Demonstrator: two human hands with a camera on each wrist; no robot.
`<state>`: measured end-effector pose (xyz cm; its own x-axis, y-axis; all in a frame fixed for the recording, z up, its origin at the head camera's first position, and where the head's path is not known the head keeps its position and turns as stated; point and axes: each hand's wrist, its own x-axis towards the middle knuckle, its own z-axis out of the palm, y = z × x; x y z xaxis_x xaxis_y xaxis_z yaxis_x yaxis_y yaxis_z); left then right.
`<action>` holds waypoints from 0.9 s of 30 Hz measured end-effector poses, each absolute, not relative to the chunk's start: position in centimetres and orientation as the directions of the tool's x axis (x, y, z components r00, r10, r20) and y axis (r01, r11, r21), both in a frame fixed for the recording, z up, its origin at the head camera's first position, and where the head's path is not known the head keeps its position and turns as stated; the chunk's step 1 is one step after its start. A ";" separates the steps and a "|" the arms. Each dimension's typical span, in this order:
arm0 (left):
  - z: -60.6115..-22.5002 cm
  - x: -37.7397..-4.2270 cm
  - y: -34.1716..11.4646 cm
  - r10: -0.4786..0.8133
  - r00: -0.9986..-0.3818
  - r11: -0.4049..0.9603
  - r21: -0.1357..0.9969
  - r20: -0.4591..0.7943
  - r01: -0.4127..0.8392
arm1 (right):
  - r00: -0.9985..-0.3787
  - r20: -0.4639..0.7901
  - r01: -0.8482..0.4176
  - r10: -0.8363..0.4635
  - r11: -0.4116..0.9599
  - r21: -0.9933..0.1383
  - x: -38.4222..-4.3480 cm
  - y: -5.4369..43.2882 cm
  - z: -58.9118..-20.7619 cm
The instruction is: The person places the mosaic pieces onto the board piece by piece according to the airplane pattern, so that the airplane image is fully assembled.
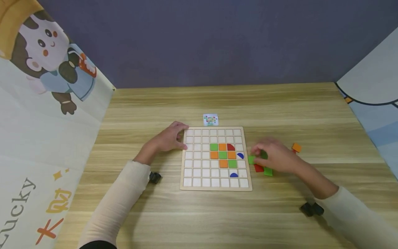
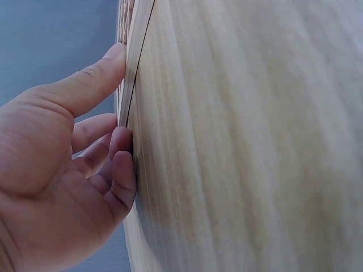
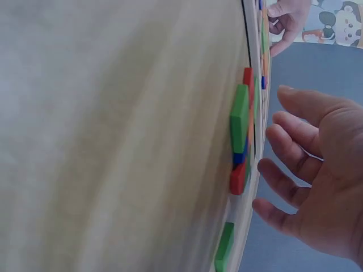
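My left hand [image 1: 169, 138] rests at the left edge of a wooden grid board [image 1: 216, 190], thumb and index finger spread along it near the upper corner. In the left wrist view the thumb [image 2: 93, 82] touches the board's rim and the other fingers bend beside it. Orange and green square tiles, a red quarter-round tile [image 1: 230, 147] and two blue half-round tiles [image 1: 234, 175] lie in the board's cells. To the right of the board, my right hand [image 1: 275, 155] hovers over loose tiles, fingers loosely bent, nothing showing between them. Beneath it lie green tiles [image 1: 268, 171] and a red tile [image 1: 258, 168].
A small pattern card [image 1: 210, 119] lies just beyond the board's far edge. An orange tile [image 1: 296, 147] lies farther right, partly over a red one. Black wrist devices [image 1: 312, 209] show below both forearms. A dark panel [image 1: 217, 41] rises behind the wooden table [image 1: 149, 214].
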<state>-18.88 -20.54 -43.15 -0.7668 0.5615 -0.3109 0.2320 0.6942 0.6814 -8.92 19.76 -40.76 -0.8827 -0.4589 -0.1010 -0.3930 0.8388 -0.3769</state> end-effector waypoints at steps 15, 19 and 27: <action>-43.4 -19.0 -20.6 0.565 -0.766 0.686 0.690 -0.306 0.230 | -0.874 -0.138 -0.402 -0.466 0.853 -0.333 -7.9 19.3 -41.4; -43.3 -18.9 -20.5 0.563 -0.768 0.688 0.687 -0.305 0.232 | -0.874 -0.125 -0.409 -0.469 0.850 -0.333 -7.9 19.3 -41.5; -43.2 -18.9 -20.5 0.561 -0.768 0.688 0.690 -0.310 0.224 | -0.877 -0.101 -0.418 -0.470 0.849 -0.322 -8.1 19.1 -41.5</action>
